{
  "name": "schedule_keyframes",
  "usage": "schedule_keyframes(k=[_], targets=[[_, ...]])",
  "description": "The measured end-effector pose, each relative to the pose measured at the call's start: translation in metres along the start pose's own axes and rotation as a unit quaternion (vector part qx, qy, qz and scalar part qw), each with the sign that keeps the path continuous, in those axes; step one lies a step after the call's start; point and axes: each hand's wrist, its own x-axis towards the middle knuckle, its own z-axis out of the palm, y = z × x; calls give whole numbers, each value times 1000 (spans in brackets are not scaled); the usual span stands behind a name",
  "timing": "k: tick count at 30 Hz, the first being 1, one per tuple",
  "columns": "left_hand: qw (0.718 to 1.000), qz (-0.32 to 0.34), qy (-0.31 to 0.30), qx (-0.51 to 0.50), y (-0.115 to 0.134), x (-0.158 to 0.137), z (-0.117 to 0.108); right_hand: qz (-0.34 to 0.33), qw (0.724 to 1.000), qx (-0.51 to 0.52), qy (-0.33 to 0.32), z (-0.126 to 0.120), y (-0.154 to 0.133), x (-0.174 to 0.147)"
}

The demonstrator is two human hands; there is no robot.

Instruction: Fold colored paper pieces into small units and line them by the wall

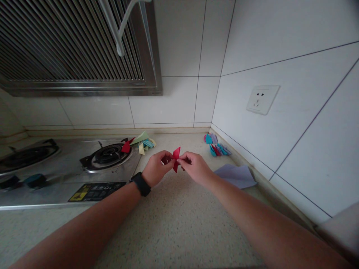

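Between my two hands is a small piece of folded red paper (176,154), held above the speckled counter (174,220). My left hand (158,167), with a dark watch (141,184) at its wrist, pinches the paper's left side. From the right, my right hand (195,167) grips it between thumb and fingers. Pointed ends of the paper stick out above and below the fingertips; its middle is partly covered. A sheet of lilac paper (237,176) lies beyond my right wrist, partly hidden by the forearm.
Folded paper pieces in blue, red and lilac (220,150) lie by the right wall. Loose green, yellow and red paper scraps (141,139) overlap the edge of the gas stove (70,168). A range hood (81,87) hangs above; a socket (263,99) is on the right wall.
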Motion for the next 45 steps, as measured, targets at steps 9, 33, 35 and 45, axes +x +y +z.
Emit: schedule_keyframes(k=[9, 33, 35, 45], targets=[[1000, 8, -12, 23, -5, 2, -1, 0, 1000, -21, -11, 0, 1, -1], [1000, 8, -13, 15, -5, 3, 1, 18, 1000, 3, 2, -2, 8, 3], [1000, 4, -13, -8, -6, 3, 1, 42, 999, 34, -5, -3, 11, 7], [997, -27, -30, -65, -5, 3, -3, 71, 978, 192, -49, -5, 5, 8]])
